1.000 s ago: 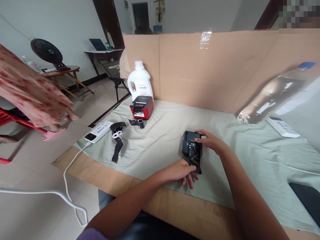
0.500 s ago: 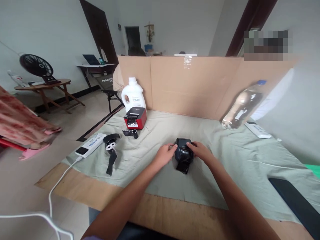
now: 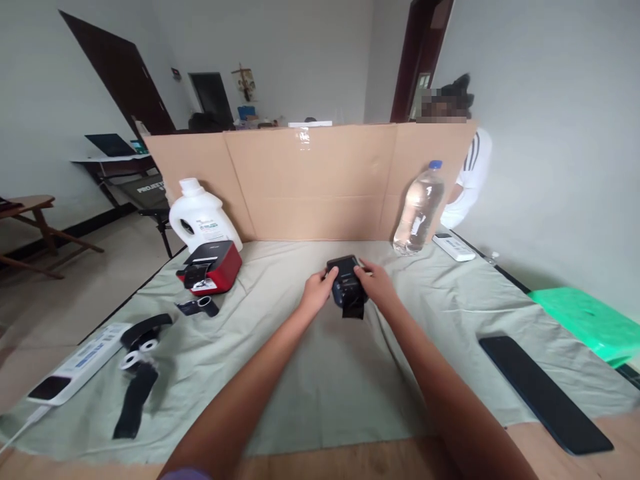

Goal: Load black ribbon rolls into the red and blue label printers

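Both hands hold a small black label printer [image 3: 346, 283] above the cloth-covered table, a strip of glossy black paper hanging from its near side. My left hand [image 3: 320, 288] grips its left edge, thumb on top. On the opposite edge, my right hand [image 3: 375, 280] has its thumb over the top face; the fingers beneath are hidden. To the left sits a red and black label printer [image 3: 215, 267], with black paper at its front. Near it lie a short black paper roll [image 3: 203, 306] and two small rolls [image 3: 139, 357] with loose black strips.
A white detergent jug [image 3: 203, 217] and a tilted water bottle [image 3: 420, 207] stand before a cardboard screen [image 3: 310, 187]. White power strips [image 3: 83, 360] lie at both sides. A black phone-like slab [image 3: 543, 393] lies right, near a green stool [image 3: 587, 320]. A person in white [image 3: 470, 177] is behind.
The view has swung right, shifting the scene leftward. The black printer stays in both hands, turned slightly, its paper strip now pointing more toward me. The person at left is out of view.
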Demonstrator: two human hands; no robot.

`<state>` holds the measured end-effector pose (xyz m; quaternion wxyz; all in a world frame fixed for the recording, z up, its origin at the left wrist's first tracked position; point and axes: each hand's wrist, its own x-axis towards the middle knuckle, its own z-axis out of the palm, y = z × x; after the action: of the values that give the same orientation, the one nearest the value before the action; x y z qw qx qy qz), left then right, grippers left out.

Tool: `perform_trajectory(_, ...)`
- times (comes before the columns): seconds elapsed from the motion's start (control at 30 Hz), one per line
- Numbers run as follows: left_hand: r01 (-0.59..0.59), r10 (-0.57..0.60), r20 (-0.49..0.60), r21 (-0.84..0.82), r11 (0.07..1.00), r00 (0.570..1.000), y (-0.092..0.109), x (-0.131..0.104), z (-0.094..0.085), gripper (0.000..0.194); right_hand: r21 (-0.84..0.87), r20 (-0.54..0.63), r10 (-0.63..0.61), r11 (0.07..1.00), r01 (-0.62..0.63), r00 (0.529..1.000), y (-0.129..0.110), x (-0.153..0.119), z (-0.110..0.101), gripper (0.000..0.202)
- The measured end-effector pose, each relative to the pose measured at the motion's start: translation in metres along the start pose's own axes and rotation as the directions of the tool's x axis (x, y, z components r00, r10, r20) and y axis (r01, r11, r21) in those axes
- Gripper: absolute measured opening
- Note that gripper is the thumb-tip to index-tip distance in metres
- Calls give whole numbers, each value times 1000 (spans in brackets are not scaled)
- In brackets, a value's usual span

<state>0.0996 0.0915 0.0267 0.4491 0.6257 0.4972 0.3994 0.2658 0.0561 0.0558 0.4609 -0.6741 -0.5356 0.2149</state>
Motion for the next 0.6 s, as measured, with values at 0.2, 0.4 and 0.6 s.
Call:
perform_trajectory(0.2,-88,83,82,64,994,993,43,61,129,50,244,-382,142,969,-49,913,81,50,-80,43)
perform_trajectory(0.4,-78,63,150,95,992,987,54,79,217,44,296,-515,209,954,-57,831,146,55,-122,44)
perform_trajectory(0.6,-4,-30,202,170,986,979,46,102,248,48,294,-492,232,952,-90,839,164,50,-128,55)
